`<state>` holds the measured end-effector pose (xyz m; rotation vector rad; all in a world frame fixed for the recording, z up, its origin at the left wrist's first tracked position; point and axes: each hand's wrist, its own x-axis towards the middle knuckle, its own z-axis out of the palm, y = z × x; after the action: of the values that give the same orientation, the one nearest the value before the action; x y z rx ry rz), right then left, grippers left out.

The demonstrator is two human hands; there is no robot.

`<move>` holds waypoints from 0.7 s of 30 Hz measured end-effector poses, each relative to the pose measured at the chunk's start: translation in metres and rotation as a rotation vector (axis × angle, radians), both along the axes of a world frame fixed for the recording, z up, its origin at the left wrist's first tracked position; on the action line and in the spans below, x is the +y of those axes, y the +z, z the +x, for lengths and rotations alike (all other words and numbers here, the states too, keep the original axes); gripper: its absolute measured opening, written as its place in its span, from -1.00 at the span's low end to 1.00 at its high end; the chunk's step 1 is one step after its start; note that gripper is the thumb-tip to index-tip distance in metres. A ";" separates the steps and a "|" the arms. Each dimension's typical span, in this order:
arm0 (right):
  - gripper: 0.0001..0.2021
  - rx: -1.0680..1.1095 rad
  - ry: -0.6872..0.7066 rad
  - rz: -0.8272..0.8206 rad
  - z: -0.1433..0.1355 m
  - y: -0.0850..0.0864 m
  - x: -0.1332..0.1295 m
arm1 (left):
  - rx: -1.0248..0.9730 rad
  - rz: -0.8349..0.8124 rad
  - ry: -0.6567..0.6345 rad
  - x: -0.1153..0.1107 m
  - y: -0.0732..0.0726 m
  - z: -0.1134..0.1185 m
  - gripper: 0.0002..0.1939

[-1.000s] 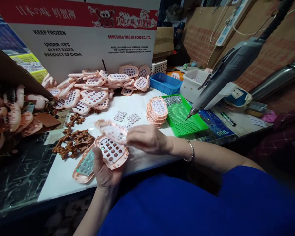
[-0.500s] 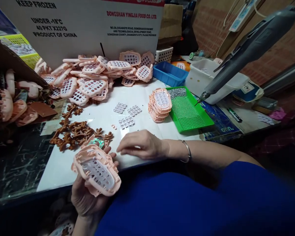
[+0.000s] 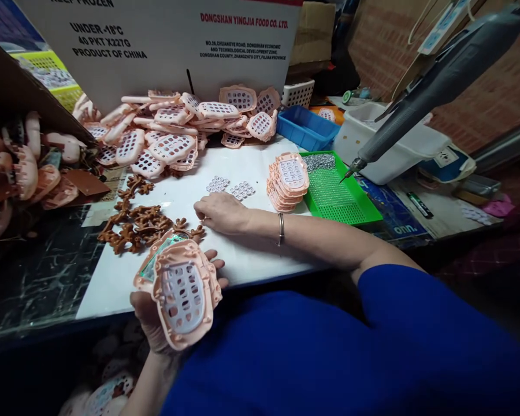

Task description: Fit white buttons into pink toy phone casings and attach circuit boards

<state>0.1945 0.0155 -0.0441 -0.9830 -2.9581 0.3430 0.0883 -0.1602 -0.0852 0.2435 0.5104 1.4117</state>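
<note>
In my left hand (image 3: 154,328) rests a pink plastic shell (image 3: 208,289) with a white perforated insert (image 3: 182,297), tilted to show its inside. Behind it, in the same grip, is another pink shell part with a green circuit board (image 3: 156,259). My right hand (image 3: 222,212) is down on the white work surface, its fingertips pinched together; whatever is between them is hidden. Just beyond it lie small clusters of white button pieces (image 3: 242,190). Brown antler-shaped parts (image 3: 149,222) are heaped to its left.
Pink shells (image 3: 173,147) are piled against a white carton (image 3: 164,63). A stack of pink shells (image 3: 287,180) stands beside a green tray (image 3: 351,211) of screws. Over the tray hangs an electric screwdriver (image 3: 416,104). Blue (image 3: 307,138) and white bins (image 3: 364,130) stand behind.
My right hand has moved left and farther onto the table, covering the nearest button cluster. My left hand has turned the pink shell more upright, and more of the circuit board shows.
</note>
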 end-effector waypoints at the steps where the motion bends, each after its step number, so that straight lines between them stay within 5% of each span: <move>1: -0.84 0.042 -0.009 -0.030 0.002 0.001 -0.001 | 0.024 0.002 0.039 0.003 0.001 0.000 -0.21; 5: -0.88 0.521 -0.003 -0.086 0.024 0.011 -0.014 | 0.144 -0.053 0.163 0.021 0.017 0.008 -0.07; 8: -0.87 0.832 0.127 -0.018 0.045 0.018 -0.040 | 0.179 -0.009 0.280 0.037 0.027 0.019 -0.14; 13: -0.78 0.818 0.286 0.365 0.061 0.006 -0.079 | 0.180 0.100 0.342 0.055 0.025 0.041 -0.31; 21: -0.80 0.834 0.287 0.548 0.069 -0.016 -0.087 | 0.154 -0.024 0.259 0.057 0.019 0.052 -0.38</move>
<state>0.2638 -0.0712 -0.0597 -0.2441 -2.2034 -0.0661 0.1400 -0.1035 -0.0658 0.2751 0.7046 1.6454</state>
